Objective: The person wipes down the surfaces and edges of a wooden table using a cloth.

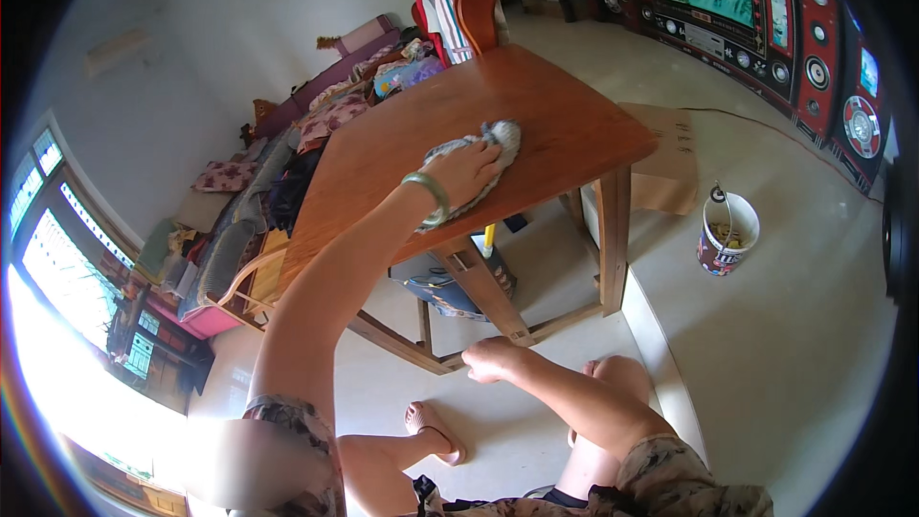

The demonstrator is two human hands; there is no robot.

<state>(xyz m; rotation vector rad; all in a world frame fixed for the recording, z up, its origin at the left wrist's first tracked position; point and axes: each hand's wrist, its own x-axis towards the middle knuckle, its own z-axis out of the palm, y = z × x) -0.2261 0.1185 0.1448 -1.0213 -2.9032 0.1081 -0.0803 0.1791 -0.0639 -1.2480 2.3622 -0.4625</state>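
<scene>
My left hand [463,176], with a pale green bangle at the wrist, presses a grey-white cloth [506,136] flat on the reddish-brown wooden table [560,97], close to its near edge. The cloth is bunched up beyond the fingers and spreads out under the palm. My right hand [490,360] hangs in the air below the table's near side, above the lower wooden frame. Its fingers are curled in, and nothing shows in them.
A bucket with a handle [725,244] and a flattened cardboard piece [664,158] are on the floor at the right. A chair draped with striped cloth [474,14] adjoins the far table edge. A raised floor edge [664,359] runs beside my leg.
</scene>
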